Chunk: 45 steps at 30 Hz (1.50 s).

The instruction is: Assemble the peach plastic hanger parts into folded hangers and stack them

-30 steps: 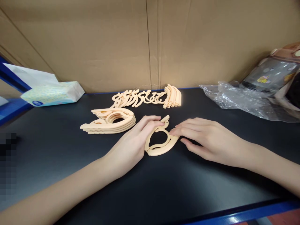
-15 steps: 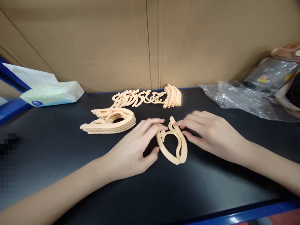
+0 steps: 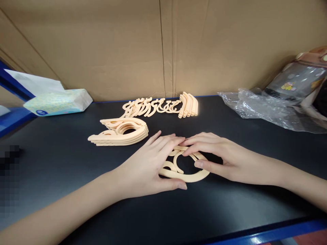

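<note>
A cream folding clothes hanger (image 3: 192,177), folded into a loop, lies flat on the black table in front of me. My left hand (image 3: 148,166) covers its left end, fingers over the far side and thumb along the near side. On the right, my right hand (image 3: 230,158) has its fingertips on the far rim and its thumb by the rounded end. Beyond my left hand is a neat stack of folded hangers (image 3: 120,137). Several loose hooks (image 3: 143,107) lie in a row behind, beside a group of curved hanger arms (image 3: 189,104).
At the back left sits a tissue pack (image 3: 61,102). A crumpled clear plastic bag (image 3: 265,109) lies at the right, near a clear bottle (image 3: 291,80) with a brown lid. Cardboard (image 3: 114,47) stands along the back edge, and the table has a blue edge (image 3: 281,233).
The hanger has turned on the table, its rounded end swinging from near me to the right. My left hand now lies over its other end; my right hand has moved toward me along it.
</note>
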Each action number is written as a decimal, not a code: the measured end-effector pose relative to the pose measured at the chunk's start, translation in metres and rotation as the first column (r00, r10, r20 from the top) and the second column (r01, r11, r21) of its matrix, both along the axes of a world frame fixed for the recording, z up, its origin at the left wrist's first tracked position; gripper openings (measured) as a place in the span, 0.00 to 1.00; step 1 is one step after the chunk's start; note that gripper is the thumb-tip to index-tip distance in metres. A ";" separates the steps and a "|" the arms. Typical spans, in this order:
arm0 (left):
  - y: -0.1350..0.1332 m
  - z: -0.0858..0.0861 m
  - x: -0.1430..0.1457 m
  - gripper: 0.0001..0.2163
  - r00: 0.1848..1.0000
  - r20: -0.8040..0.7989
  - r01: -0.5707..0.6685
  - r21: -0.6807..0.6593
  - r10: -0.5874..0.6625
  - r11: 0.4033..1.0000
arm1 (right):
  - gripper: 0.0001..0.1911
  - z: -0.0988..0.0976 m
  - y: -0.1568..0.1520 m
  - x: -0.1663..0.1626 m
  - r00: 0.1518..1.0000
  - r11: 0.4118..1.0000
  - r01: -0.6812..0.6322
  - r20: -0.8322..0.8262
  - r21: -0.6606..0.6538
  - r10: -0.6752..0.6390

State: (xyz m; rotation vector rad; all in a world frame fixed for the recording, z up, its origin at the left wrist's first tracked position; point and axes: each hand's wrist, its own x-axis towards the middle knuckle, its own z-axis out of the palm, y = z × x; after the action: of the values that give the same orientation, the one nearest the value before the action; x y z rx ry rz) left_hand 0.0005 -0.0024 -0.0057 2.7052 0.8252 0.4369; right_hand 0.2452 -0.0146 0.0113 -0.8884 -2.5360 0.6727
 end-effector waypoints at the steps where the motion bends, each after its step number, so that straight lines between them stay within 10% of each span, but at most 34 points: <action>1: 0.000 0.000 0.000 0.38 1.000 0.002 0.010 0.007 -0.010 1.000 | 0.13 -0.001 0.000 0.000 1.000 1.000 0.020 -0.021 -0.014 -0.020; 8: -0.003 0.005 0.000 0.38 0.999 0.037 -0.043 0.129 0.039 0.991 | 0.12 -0.001 0.009 0.006 0.949 0.946 0.307 -0.045 -0.102 -0.312; 18: -0.004 0.013 -0.001 0.33 0.996 0.049 -0.092 0.414 0.079 0.905 | 0.15 0.004 0.008 0.002 0.939 0.769 0.085 -0.207 -0.634 -0.274; 45: 0.002 0.013 -0.004 0.35 0.996 0.030 -0.095 0.355 0.090 0.930 | 0.15 0.000 0.015 0.005 0.910 0.708 0.022 -0.279 -0.705 -0.306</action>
State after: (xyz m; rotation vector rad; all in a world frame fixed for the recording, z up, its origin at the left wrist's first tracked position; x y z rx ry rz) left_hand -0.0033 -0.0004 0.0075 2.9949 0.9532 0.6853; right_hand 0.2504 0.0002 0.0114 -1.0640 -1.8054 1.6197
